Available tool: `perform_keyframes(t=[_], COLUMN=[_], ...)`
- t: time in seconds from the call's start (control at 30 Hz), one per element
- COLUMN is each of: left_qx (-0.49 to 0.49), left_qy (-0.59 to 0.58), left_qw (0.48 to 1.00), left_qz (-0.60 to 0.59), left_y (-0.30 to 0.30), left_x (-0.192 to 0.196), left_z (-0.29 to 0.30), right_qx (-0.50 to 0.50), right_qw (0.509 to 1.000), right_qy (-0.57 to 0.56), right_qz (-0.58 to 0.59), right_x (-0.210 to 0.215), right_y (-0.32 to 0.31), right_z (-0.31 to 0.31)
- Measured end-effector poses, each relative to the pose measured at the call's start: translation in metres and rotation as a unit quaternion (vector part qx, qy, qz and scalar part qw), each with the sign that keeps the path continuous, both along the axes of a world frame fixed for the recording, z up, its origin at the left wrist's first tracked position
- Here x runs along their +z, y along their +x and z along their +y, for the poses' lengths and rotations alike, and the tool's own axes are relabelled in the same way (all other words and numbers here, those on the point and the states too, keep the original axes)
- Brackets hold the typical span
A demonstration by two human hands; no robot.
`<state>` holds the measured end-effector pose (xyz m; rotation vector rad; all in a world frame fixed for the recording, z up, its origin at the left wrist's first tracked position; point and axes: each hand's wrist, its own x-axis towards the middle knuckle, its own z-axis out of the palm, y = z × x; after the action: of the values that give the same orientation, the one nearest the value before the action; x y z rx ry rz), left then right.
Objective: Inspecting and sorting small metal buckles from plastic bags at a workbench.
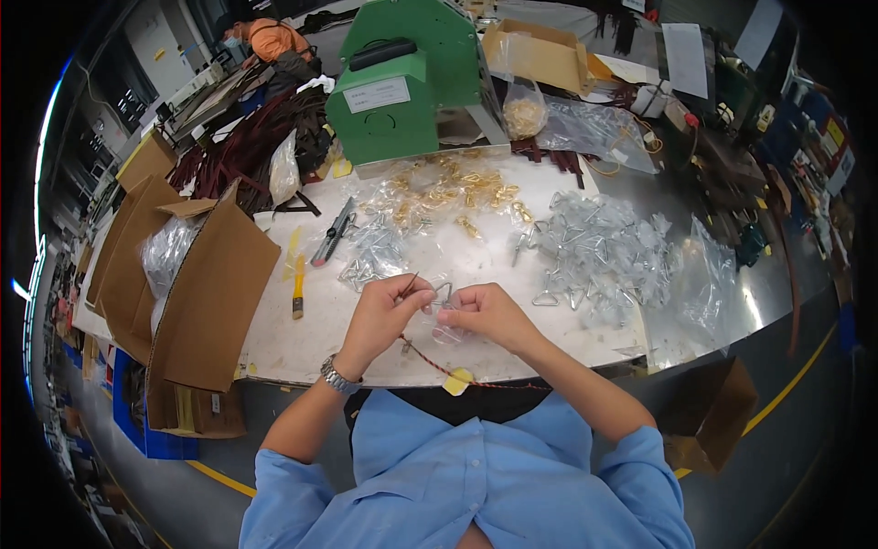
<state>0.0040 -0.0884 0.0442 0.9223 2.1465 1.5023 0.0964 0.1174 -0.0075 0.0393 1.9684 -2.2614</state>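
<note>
My left hand pinches a small silver metal ring over the white worktop. A thin dark pointed piece sticks up from between the same fingers; its kind is unclear. Close beside it, my right hand is closed at the fingertips on a small clear plastic bag, which hangs below both hands. Just beyond my left hand lie silver rings in clear bags. A larger heap of bagged silver triangle rings is spread to the right of my right hand.
Gold-coloured hardware lies before a green machine. A yellow-handled brush and a cutter knife rest at the left. An opened cardboard box stands at the left edge. A red cord runs along the front edge.
</note>
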Motion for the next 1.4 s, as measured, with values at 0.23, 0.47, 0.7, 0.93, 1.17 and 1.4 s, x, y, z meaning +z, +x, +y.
perform_keyframes(t=[0.23,0.47,0.7,0.93,1.17,1.4], left_qx=[-0.004,-0.060,0.085,-0.007,-0.050,-0.075], left_qy=[0.007,0.009,0.118,0.183,0.184,0.149], left_qw=[0.999,0.998,0.967,0.917,0.881,0.920], left_qz=[-0.032,0.022,-0.208,-0.354,-0.433,-0.356], left_y=[0.000,0.012,0.007,0.062,0.062,0.047], left_x=[-0.006,0.000,-0.017,-0.036,-0.040,-0.030], left_z=[0.021,0.034,0.032,0.053,0.045,0.040], right_qx=[0.012,0.128,-0.120,-0.139,-0.179,-0.167], right_qw=[0.997,0.979,0.989,0.985,0.967,0.978], right_qy=[-0.047,0.156,-0.072,-0.105,-0.178,-0.124], right_qz=[-0.055,0.004,0.040,0.012,0.018,0.004], right_x=[0.006,0.015,0.010,0.019,0.025,0.011], right_y=[0.011,0.007,0.017,0.024,0.033,0.037], right_z=[0.036,0.050,0.035,0.011,0.011,0.016])
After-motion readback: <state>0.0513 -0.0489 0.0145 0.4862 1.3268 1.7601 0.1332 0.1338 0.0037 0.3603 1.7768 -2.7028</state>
